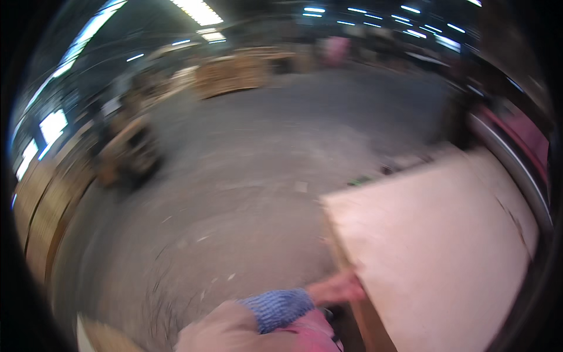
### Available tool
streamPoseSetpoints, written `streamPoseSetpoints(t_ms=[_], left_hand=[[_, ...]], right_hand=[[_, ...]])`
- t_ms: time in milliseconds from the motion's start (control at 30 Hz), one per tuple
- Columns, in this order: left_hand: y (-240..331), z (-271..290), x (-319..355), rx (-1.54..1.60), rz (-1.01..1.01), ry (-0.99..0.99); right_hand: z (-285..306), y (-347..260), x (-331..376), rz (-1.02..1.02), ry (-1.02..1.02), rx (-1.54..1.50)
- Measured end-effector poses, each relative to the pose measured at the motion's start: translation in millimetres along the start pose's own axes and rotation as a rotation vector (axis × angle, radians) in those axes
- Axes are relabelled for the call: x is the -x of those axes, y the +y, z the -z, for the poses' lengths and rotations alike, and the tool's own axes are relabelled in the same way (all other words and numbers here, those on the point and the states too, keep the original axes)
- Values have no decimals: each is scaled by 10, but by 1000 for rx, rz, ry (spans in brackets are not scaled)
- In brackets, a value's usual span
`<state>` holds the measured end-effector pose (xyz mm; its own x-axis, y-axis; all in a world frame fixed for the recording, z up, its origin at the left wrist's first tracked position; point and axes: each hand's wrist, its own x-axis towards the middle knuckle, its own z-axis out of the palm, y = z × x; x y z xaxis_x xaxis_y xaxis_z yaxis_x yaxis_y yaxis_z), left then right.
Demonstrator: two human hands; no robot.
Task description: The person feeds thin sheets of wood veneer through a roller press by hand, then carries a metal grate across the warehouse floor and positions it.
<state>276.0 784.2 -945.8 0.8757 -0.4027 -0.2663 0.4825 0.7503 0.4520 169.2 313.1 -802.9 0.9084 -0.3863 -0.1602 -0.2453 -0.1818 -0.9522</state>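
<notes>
My left hand [340,287] reaches in from the lower edge, with a blue knitted cuff [278,308] and a beige sleeve [220,331] behind it. It is at the left edge of a large pale wooden sheet [431,240], which lies flat on top of a stack at the right. Motion blur smears the fingers, so whether they grip the edge or only rest against it is unclear. My right hand is out of view.
Grey concrete floor [252,176] with scattered scraps spreads ahead. More board stacks stand at the left [44,217] and far back [229,76]. A dark wheeled machine or cart [135,149] is at the left. A metal roller or rail [510,158] borders the sheet's right side.
</notes>
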Motion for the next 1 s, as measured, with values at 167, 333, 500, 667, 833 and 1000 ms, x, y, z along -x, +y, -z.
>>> streamPoseSetpoints(t_ms=[167, 333, 500, 667, 833, 1000], left_hand=[[246, 35, 69, -456, -32, 562], [462, 165, 7, -1063, 373, 509], [147, -77, 49, -222, 30, 237], [180, -92, 97, -274, 27, 173], [322, -539, -203, -333, 13, 285], [381, -798, -1350, -460, -49, 298]], right_hand=[[-327, 1058, -219, 131, 158, -21], [-361, 894, 47, 27, 360, 598], [-284, 1318, 22, 94, 210, -274], [-280, 1030, 237, 75, 159, -695], [-332, 1409, 304, -105, 125, -1023], [-431, 1410, 313, -306, 137, -497]])
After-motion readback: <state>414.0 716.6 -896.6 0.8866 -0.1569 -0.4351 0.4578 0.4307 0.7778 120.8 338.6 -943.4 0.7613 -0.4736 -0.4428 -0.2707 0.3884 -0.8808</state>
